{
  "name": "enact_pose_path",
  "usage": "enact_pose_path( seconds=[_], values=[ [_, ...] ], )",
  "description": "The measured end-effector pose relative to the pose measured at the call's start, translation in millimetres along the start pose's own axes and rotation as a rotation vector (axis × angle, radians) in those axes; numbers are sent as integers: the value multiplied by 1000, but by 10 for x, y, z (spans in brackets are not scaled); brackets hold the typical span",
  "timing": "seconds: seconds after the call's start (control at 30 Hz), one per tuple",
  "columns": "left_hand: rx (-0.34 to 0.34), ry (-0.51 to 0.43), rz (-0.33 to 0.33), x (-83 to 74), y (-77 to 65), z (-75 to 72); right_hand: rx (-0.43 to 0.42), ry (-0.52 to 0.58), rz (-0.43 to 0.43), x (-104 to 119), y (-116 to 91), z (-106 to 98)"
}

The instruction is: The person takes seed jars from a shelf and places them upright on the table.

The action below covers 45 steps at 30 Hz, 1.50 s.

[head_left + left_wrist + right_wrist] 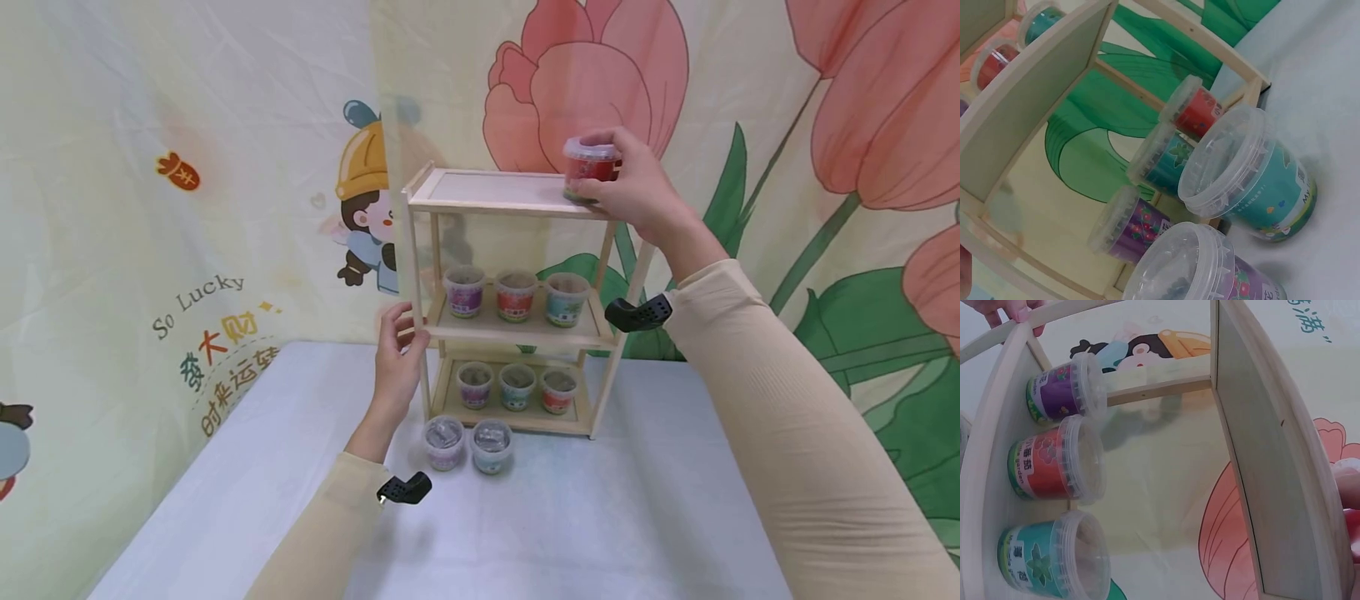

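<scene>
In the head view my right hand [630, 183] grips a red plastic cup [588, 171] with a clear lid, thumb low on its side and fingers over the lid. The cup is at the right end of the top board of a light wooden shelf [495, 187]. My left hand [399, 354] touches the shelf's left post at middle-board height, fingers bent around it. Purple [464, 292], red [515, 297] and teal [566, 300] lidded cups line the middle board. On the bottom board stand a purple [475, 386], a teal [517, 387] and a red cup [558, 392].
Before the shelf, a purple cup [444, 443] and a teal cup [491, 447] stand on the white-covered table [585, 517]. Behind the shelf hangs a cloth backdrop [285, 208] printed with tulips and a cartoon figure. The left wrist view shows the two front cups close up.
</scene>
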<state>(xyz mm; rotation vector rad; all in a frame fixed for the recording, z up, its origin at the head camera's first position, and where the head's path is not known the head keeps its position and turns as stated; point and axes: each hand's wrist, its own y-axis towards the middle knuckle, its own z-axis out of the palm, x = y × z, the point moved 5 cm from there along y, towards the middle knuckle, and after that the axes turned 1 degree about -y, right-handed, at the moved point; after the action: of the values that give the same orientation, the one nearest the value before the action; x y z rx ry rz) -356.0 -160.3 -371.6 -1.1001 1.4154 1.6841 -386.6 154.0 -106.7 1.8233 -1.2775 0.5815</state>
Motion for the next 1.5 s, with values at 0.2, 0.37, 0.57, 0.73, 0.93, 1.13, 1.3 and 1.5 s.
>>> enact_pose_path(
  seconds=[0.2, 0.37, 0.57, 0.73, 0.93, 1.13, 1.3, 1.5],
  values=[
    [-7, 10, -11, 17, -4, 9, -14, 21, -2, 43, -37, -14],
    [-3, 5, -8, -1, -2, 24, -8, 35, -57, 161, -130, 0],
    [-1, 18, -3, -29, -5, 12, 27, 15, -124, 297, -269, 78],
    [7, 25, -3, -29, -14, 21, 11, 37, -155, 302, -444, 83],
    [2, 41, 5, -15, -4, 9, 16, 78, -192, 320, -658, 109],
    [-12, 45, 10, 1, -14, -41, 43, 74, -245, 285, -803, 228],
    [-12, 28, 12, 5, -14, -49, 60, 51, -272, 167, -927, 327],
    [7, 12, 8, 2, -8, -1, 81, 48, -230, -75, -1099, 429]
  ],
)
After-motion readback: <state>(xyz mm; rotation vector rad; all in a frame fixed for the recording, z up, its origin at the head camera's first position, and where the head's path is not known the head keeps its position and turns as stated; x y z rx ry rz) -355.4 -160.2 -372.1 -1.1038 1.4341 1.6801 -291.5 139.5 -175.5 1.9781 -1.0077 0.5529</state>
